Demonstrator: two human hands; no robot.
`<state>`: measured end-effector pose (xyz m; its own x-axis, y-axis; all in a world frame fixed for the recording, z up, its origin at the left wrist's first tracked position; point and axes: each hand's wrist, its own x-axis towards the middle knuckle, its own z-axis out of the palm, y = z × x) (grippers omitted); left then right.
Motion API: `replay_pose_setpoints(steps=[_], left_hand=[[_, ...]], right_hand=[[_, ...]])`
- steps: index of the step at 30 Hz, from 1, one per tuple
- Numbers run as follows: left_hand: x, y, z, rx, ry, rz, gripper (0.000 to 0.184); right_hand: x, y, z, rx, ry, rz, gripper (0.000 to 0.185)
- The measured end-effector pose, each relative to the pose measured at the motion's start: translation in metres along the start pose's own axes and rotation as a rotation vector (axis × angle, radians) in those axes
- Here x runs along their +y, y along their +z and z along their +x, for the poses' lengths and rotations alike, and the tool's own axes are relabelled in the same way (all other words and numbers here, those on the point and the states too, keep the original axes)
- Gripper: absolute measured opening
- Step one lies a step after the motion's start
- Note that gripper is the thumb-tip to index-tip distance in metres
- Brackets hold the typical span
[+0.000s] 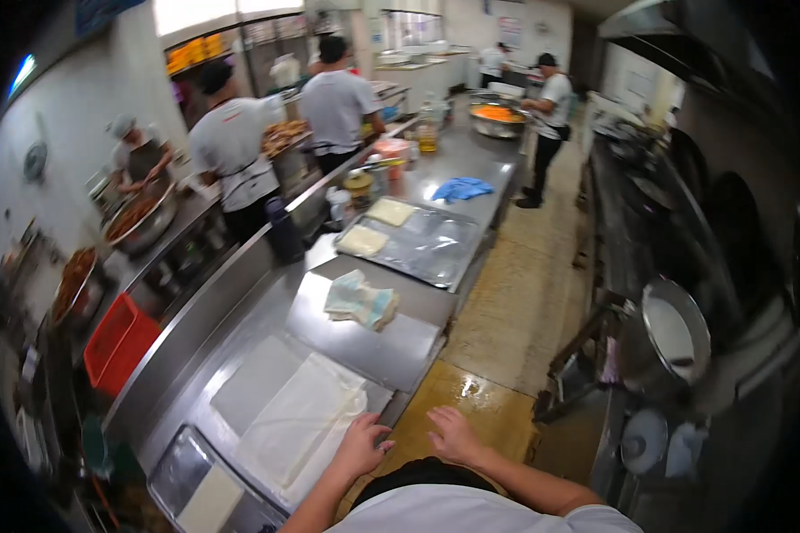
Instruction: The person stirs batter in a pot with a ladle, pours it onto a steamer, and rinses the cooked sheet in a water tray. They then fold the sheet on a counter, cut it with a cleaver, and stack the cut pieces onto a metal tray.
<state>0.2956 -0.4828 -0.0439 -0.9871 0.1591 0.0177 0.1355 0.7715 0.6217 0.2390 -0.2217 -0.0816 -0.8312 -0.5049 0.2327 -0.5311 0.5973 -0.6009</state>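
Note:
My left hand [362, 446] is at the near edge of the steel counter, beside the corner of a large pale sheet [300, 422]. Its fingers are apart with nothing in them; I cannot tell whether it touches the sheet. The sheet lies flat and partly folded, and whether it is dough, cloth or paper is unclear. In front of my body, above the floor, hovers my right hand [456, 435], fingers spread, holding nothing. A metal tray [173, 462] at lower left bears a pale rectangular stack [212, 502].
Farther along the counter [471, 324] lie a folded cloth [361, 300], a large tray [444, 238] with two pale squares, and a blue cloth [462, 188]. A big pot [676, 333] stands at right across the aisle. Several people work at the left and back.

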Motion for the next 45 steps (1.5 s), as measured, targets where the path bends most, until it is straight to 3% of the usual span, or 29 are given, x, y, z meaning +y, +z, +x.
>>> replay_pose_setpoints(steps=[6, 11, 16, 25, 34, 36, 37, 38, 39, 41, 43, 45], left_hand=[[0.007, 0.024, 0.002, -0.25, 0.371, -0.023, 0.033], [0.023, 0.052, -0.022, -0.449, 0.52, -0.057, 0.032], [0.063, 0.081, -0.049, -0.577, 0.693, -0.095, 0.033], [0.161, 0.147, -0.121, -0.694, 0.94, -0.063, 0.03], [0.338, 0.261, -0.306, -0.96, 1.279, -0.185, 0.027], [0.365, 0.29, -0.349, -1.033, 1.359, -0.194, 0.026], [0.38, 0.302, -0.367, -1.07, 1.388, -0.184, 0.026], [0.393, 0.311, -0.383, -1.105, 1.418, -0.172, 0.025], [0.408, 0.321, -0.399, -1.152, 1.443, -0.208, 0.024], [0.436, 0.337, -0.43, -1.233, 1.483, -0.204, 0.024], [0.462, 0.356, -0.456, -1.283, 1.556, -0.225, 0.023], [0.484, 0.376, -0.479, -1.335, 1.561, -0.232, 0.023]], right_hand=[[-0.051, -0.002, -0.087, 0.182, 0.401, -0.07, 0.051], [-0.105, 0.011, -0.163, 0.185, 0.641, -0.072, 0.054], [-0.148, 0.004, -0.225, 0.25, 0.809, -0.073, 0.055], [-0.191, -0.018, -0.369, 0.512, 0.928, -0.069, 0.055], [-0.254, -0.028, -0.636, 0.899, 1.345, -0.15, 0.056], [-0.273, -0.031, -0.701, 1.102, 1.463, -0.13, 0.053], [-0.294, -0.055, -0.721, 1.359, 1.598, 0.296, 0.046], [-0.258, -0.011, -0.789, 1.678, 1.426, 0.377, 0.038], [-0.285, -0.041, -0.811, 1.969, 1.274, 0.662, 0.031], [-0.302, -0.06, -0.874, 2.416, 0.948, 0.737, 0.027], [-0.313, -0.074, -0.934, 2.562, 0.716, 0.707, 0.023], [-0.329, -0.097, -0.959, 2.598, 0.617, 0.66, 0.018]])
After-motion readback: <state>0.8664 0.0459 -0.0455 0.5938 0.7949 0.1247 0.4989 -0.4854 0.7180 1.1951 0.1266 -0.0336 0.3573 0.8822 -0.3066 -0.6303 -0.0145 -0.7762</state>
